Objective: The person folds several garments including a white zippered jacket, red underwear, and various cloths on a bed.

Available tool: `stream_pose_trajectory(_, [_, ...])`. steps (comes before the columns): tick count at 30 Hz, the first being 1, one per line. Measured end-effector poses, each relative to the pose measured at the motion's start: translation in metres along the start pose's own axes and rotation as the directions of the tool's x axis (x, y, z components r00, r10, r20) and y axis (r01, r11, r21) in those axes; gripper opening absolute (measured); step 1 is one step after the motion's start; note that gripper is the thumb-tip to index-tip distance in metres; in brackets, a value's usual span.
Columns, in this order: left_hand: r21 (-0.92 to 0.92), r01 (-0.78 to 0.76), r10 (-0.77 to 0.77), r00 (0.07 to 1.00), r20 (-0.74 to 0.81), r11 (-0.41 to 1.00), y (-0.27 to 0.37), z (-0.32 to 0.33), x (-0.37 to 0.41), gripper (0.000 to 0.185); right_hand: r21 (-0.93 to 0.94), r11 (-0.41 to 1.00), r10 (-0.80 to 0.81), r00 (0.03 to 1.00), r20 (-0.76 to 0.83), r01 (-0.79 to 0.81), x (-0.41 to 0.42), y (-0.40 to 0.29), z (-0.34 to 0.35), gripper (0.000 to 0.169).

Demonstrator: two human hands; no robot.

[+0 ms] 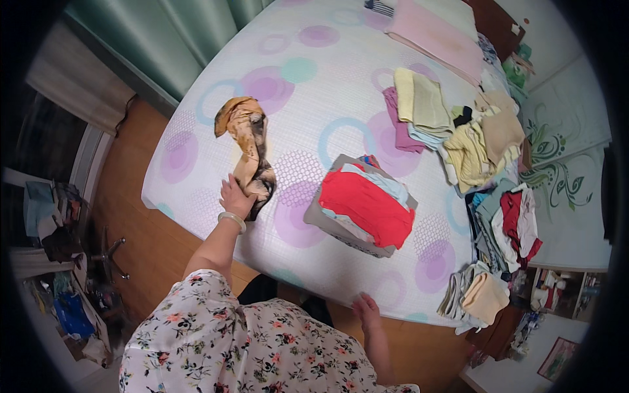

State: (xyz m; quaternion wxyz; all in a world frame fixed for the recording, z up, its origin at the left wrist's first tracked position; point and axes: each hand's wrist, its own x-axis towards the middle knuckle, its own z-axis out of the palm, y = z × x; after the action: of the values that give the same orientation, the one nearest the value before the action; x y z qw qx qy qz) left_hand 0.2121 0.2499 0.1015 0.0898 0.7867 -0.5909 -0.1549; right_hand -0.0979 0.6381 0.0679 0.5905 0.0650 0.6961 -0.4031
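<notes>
My left hand (237, 198), with a pale bangle (232, 222) at the wrist, touches the lower left side of a crumpled brown-and-black patterned cloth (253, 159). Its fingers are spread against the cloth rather than closed around it. The cloth lies in a long, twisted heap on the bed (295, 147). Low beside the bed's near edge, my right hand (367, 312) holds nothing, its fingers loosely bent and a little apart. Between the hands and farther in, a stack of folded clothes rests on the bed, with a red garment (368, 204) on top and a grey one (324, 216) beneath.
Folded yellow towels (423, 100) and a yellow striped garment (467, 152) lie along the right. Nearer are a mixed clothes pile (511, 226) and a folded peach cloth (485, 295). A pink folded blanket (437, 42) lies at the far end. Green curtains (167, 39) hang at left.
</notes>
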Motion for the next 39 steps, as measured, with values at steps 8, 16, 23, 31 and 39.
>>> stream_pose_trajectory(8, [-0.868,0.150,0.049,0.979,0.196,0.473,-0.064,0.050,0.021,0.016,-0.255,0.963,0.019,0.927,0.375,0.083,0.024,-0.028,0.147,0.044])
stream_pose_trajectory(16, [-0.479,-0.428,0.417,0.899,-0.136,0.766,-0.005,0.012,0.065,0.029,-0.287,0.898,-0.129,0.823,0.553,0.333,0.050,-0.078,0.276,0.047])
stream_pose_trajectory(23, [-0.924,0.370,0.116,0.926,0.359,-0.093,0.004,-0.093,0.072,0.030,-0.131,0.944,-0.211,0.857,0.470,0.304,0.032,-0.106,0.302,0.049])
stream_pose_trajectory(31, [-0.829,0.299,0.414,0.755,0.509,0.473,-0.096,-0.082,-0.082,0.036,-0.441,0.510,-0.442,0.665,0.601,0.738,0.027,-0.116,0.393,0.064])
stream_pose_trajectory(39, [-0.741,0.451,0.278,0.726,0.629,0.498,-0.184,-0.030,-0.090,0.019,-0.321,0.712,-0.579,0.781,0.235,0.624,0.038,-0.125,0.315,0.025])
